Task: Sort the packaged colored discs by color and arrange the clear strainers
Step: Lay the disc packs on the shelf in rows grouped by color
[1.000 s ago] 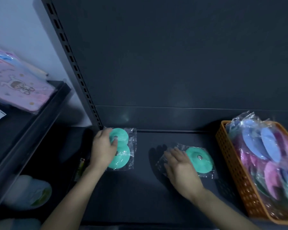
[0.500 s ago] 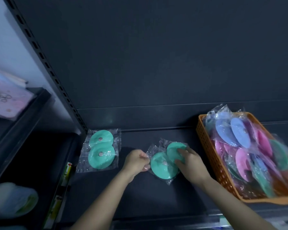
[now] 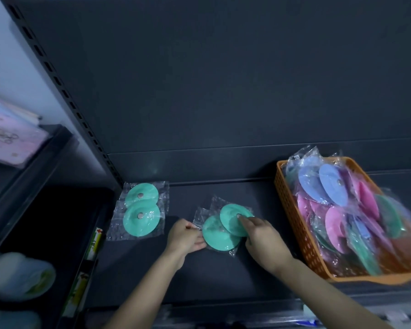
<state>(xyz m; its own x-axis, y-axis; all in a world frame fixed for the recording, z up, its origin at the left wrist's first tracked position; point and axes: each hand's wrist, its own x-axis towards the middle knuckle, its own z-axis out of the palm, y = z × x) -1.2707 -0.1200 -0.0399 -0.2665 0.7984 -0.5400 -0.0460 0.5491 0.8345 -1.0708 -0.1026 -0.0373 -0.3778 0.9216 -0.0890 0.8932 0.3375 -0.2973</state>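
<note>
Gripping a green pack (image 3: pixel 223 230) just left of the basket (image 3: pixel 288 210), the left hand (image 3: pixel 184 238) pinches its wrapper while the right hand (image 3: pixel 262 236) curls over its upper disc. Another pack (image 3: pixel 140 210) lies sorted farther left; many mixed packs (image 3: pixel 337 210) wait in the basket. No strainers show; the right thumb is hidden.

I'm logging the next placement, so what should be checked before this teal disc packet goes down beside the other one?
1. Colour match: the held clear plastic packet of two teal discs and the flat teal-disc packet to its left: ok.
2. Grip: left hand pinches its left edge, right hand holds its right side: ok.
3. Free spot: bare dark shelf between the packets: ok.
4. Orange plastic basket emptied: blue, pink and teal packets lie mixed inside: not ok.
5. Clear strainers: none visible: cannot tell.
</note>
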